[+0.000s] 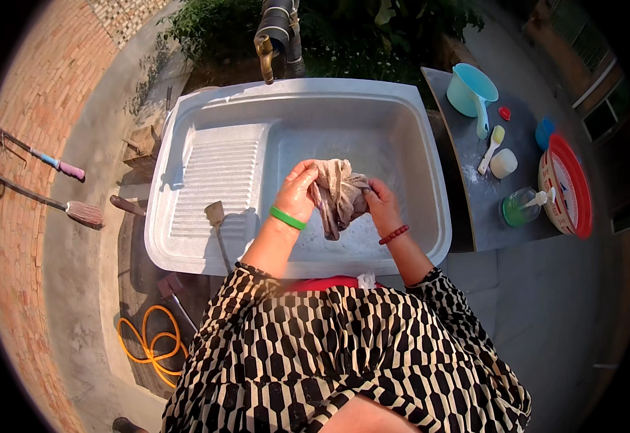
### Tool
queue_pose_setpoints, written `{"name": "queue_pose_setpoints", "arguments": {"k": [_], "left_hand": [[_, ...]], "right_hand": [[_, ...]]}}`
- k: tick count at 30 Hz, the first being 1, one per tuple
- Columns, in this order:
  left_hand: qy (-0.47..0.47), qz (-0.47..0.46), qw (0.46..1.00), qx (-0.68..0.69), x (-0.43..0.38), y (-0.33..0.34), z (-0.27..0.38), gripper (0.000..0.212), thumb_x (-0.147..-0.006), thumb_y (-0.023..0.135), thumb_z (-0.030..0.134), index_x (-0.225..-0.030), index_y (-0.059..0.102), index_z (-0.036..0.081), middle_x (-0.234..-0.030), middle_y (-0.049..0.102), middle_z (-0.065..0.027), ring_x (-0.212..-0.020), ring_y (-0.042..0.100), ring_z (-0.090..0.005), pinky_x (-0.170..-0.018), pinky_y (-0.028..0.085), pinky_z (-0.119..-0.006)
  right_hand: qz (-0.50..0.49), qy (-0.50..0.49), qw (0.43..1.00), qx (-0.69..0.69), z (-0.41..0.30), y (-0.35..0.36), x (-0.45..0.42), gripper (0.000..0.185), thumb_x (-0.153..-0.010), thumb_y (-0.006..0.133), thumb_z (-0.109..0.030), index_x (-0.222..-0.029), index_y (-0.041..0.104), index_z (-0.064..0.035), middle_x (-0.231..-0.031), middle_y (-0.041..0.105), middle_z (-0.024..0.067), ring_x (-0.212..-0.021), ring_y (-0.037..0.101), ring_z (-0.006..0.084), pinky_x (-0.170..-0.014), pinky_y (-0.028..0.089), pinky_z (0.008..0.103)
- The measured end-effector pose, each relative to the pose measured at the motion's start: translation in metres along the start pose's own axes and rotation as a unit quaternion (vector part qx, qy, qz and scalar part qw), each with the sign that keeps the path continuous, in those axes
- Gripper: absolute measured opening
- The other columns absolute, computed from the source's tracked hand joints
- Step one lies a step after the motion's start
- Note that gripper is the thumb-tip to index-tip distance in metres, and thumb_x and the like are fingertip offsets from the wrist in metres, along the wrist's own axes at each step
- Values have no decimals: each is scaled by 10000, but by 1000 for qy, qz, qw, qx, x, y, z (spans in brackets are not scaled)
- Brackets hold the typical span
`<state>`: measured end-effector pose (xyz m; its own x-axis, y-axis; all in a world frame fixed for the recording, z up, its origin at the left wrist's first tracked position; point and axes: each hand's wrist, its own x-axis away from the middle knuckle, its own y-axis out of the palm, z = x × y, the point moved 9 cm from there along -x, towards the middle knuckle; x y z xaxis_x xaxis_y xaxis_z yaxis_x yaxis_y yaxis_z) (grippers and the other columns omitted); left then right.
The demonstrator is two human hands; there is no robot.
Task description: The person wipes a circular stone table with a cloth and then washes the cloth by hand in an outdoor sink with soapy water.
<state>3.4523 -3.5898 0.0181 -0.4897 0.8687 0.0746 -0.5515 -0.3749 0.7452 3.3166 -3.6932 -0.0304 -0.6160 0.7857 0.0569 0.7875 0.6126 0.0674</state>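
Observation:
A bunched, wet-looking cloth [339,189] of greyish beige hangs between my two hands, over a large grey wash sink [434,216]. My left hand [297,189], with a green wristband above it, grips the cloth's left side. On the right side, my right hand [384,205] pinches the cloth between thumb and fingers; a red bead bracelet circles that wrist. Below the cloth, whitish suds or water show on the basin floor. A ribbed washboard [215,178] is moulded into the sink's left half. Beside it, a small long-handled scraper-like tool [215,214] leans at the front rim.
A brass tap [264,57] stands over the back rim. The right-hand table [488,216] carries a turquoise dipper [469,89], a brush [492,147], a white block-like item [503,163], a green-liquid pump bottle [520,207] and a red-rimmed basin [577,189]. A yellow hose [150,352] lies at lower left.

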Motion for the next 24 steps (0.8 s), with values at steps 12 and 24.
{"name": "queue_pose_setpoints", "arguments": {"k": [12, 24], "left_hand": [[62, 54, 984, -158, 1, -18, 34, 102, -857, 512, 88, -917, 539, 9, -825, 576, -33, -768, 565, -113, -713, 469, -247], [-83, -131, 984, -91, 19, 29, 39, 242, -836, 503, 29, -1073, 460, 0, -940, 538, -56, -865, 554, -135, -787, 479, -276]], "right_hand": [[16, -62, 993, 98, -68, -5, 0, 146, -823, 524, -103, -924, 594, -24, -769, 567, 5, -734, 498, 78, -662, 413, 219], [-17, 77, 996, -49, -58, -3, 5, 112, -836, 482, -96, -919, 536, -43, -844, 566, 32, -718, 547, 134, -640, 461, 243]]}}
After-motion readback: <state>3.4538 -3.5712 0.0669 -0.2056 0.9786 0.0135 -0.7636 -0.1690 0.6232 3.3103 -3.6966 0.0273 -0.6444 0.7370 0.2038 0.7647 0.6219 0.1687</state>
